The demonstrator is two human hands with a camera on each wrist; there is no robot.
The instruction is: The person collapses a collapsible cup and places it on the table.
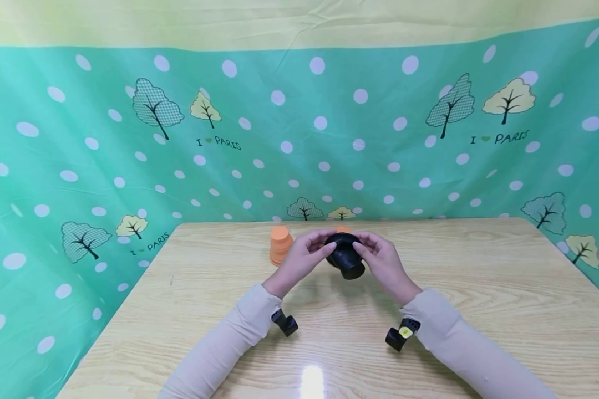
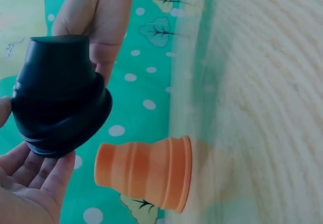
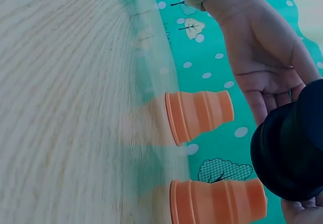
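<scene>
A black stepped, cup-like piece (image 1: 346, 257) is held above the table between both hands, tilted with its narrow end toward me and downward. My left hand (image 1: 305, 254) grips its wide rim from the left, thumb on the near side and fingers behind. From the right, my right hand (image 1: 383, 265) pinches the same rim, thumb in front. In the left wrist view the piece (image 2: 58, 93) shows its ribbed side and flat narrow end. Behind it, an orange stepped cup (image 1: 343, 229) is mostly hidden in the head view. Another orange cup (image 1: 280, 244) stands beyond my left hand.
Both orange cups stand wide end down on the wooden table (image 1: 204, 299), as the right wrist view shows with one cup (image 3: 199, 115) and the other (image 3: 219, 204). A green dotted cloth (image 1: 259, 133) hangs behind the table. Small black cameras (image 1: 285, 322) are worn on both wrists.
</scene>
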